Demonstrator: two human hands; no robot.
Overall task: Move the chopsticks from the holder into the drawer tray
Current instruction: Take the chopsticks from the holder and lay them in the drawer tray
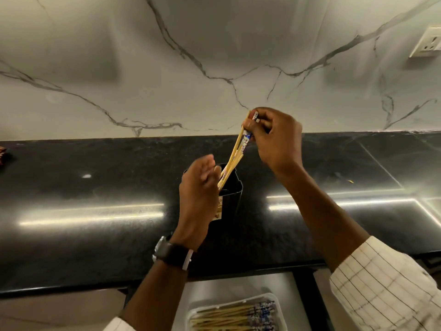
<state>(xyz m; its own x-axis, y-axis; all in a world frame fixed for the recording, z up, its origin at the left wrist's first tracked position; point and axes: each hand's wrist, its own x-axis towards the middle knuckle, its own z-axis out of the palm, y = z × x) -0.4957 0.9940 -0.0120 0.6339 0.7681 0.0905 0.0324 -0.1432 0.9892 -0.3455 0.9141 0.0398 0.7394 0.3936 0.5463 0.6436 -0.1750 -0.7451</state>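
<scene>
A black rectangular holder point(232, 194) stands on the dark counter at centre. My right hand point(274, 137) pinches the patterned tops of a few pale wooden chopsticks point(235, 154), lifted high and tilted, their tips still inside the holder's mouth. My left hand point(199, 197) is against the holder's left side with fingers curled and apart near the rim; whether it grips the holder is unclear. Below the counter edge, a white tray point(194, 310) in the open drawer holds several chopsticks point(229, 318) lying flat, blue-patterned ends to the right.
The black polished counter point(95, 211) runs across the view, backed by a white marble wall point(191, 68). A wall socket point(427, 41) sits at upper right. A small brown object point(2, 155) lies at the far left edge.
</scene>
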